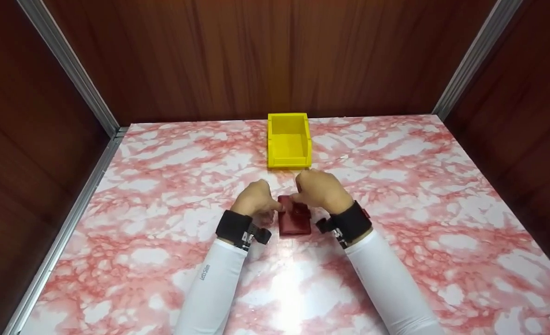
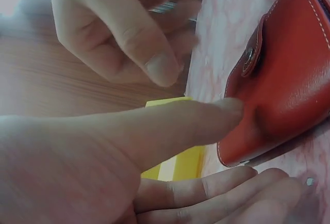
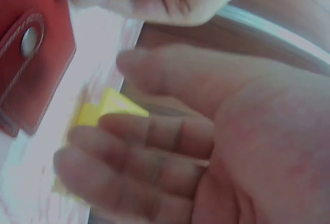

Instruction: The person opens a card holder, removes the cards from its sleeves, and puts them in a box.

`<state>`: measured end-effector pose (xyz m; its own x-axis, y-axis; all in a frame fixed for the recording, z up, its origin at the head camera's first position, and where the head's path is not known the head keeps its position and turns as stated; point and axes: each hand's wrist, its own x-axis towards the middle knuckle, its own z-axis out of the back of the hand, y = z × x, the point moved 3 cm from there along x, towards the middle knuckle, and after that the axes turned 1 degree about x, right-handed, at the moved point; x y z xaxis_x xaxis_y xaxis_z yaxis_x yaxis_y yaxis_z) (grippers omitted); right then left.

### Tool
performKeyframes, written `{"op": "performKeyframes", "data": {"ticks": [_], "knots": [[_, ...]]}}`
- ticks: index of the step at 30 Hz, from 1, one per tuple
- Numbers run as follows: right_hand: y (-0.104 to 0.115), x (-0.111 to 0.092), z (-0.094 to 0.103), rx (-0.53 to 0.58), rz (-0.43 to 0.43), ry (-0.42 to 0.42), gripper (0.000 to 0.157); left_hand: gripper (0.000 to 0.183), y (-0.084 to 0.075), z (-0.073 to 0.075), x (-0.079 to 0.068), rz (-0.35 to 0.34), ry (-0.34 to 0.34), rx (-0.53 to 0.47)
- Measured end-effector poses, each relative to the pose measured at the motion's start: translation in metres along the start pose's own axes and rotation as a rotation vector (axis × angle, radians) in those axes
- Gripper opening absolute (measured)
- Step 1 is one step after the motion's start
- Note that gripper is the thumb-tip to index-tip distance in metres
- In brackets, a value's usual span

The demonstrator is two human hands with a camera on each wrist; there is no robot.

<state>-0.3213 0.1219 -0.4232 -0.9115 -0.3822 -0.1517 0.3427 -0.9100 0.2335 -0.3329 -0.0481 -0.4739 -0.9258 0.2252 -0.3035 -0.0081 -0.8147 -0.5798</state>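
Observation:
A red leather wallet [image 1: 295, 224] with pale stitching lies on the table between the two hands. Its strap with a metal snap [image 2: 249, 53] is fastened down, as far as the left wrist view shows. At the wallet's left edge is my left hand [image 1: 256, 201], the thumb reaching to the leather and the other fingers extended low beside it. Whether that thumb presses or only touches cannot be told. My right hand [image 1: 323, 190] hovers by the wallet's upper right, thumb and fingers apart, with nothing between them in the right wrist view [image 3: 206, 126].
Beyond the hands a yellow open-front bin [image 1: 289, 163] stands near the back of the pink-and-white marbled table [image 1: 163, 260]. Brown wood-grain panels [image 1: 200, 60] enclose the back and sides, with metal posts [image 1: 70, 60] at the corners.

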Motion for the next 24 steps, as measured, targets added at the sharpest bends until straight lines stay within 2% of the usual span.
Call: {"op": "performKeyframes", "data": {"ticks": [4,5,6,9,11,13,15,17,20,22,24], "knots": [[0.007,-0.001,-0.011,-0.03,-0.065,0.115,0.037,0.031,0.005,-0.004,0.006,0.003,0.014,0.029],[0.007,-0.001,-0.014,-0.042,-0.079,0.139,0.035,0.032,0.011,-0.009,0.015,0.0,0.013,0.038],[0.008,0.0,-0.017,-0.047,-0.094,0.158,0.034,0.029,0.01,-0.01,0.016,0.017,0.021,0.048],[0.008,0.001,-0.023,-0.068,-0.112,0.182,0.033,0.029,0.025,-0.024,0.04,-0.001,0.028,0.048],[0.007,0.003,-0.026,-0.064,-0.117,0.201,0.032,0.027,0.028,-0.027,0.047,0.011,0.043,0.039],[0.005,0.007,-0.029,-0.053,-0.122,0.224,0.031,0.026,0.022,-0.023,0.038,0.021,0.06,0.026],[-0.016,0.027,-0.049,-0.03,-0.102,0.233,0.032,0.024,0.009,-0.015,0.02,0.039,0.065,0.02],[-0.017,0.028,-0.049,-0.001,-0.108,0.26,0.031,0.024,-0.002,-0.009,0.006,0.053,0.077,-0.011],[-0.018,0.025,-0.048,0.032,-0.103,0.275,0.033,0.022,-0.01,-0.005,-0.007,0.067,0.088,-0.058],[0.002,0.007,-0.029,0.046,-0.119,0.288,0.032,0.02,-0.008,-0.007,-0.006,0.071,0.092,-0.078],[0.002,0.007,-0.03,0.052,-0.109,0.275,0.032,0.019,-0.008,-0.006,-0.006,0.063,0.087,-0.065]]}}
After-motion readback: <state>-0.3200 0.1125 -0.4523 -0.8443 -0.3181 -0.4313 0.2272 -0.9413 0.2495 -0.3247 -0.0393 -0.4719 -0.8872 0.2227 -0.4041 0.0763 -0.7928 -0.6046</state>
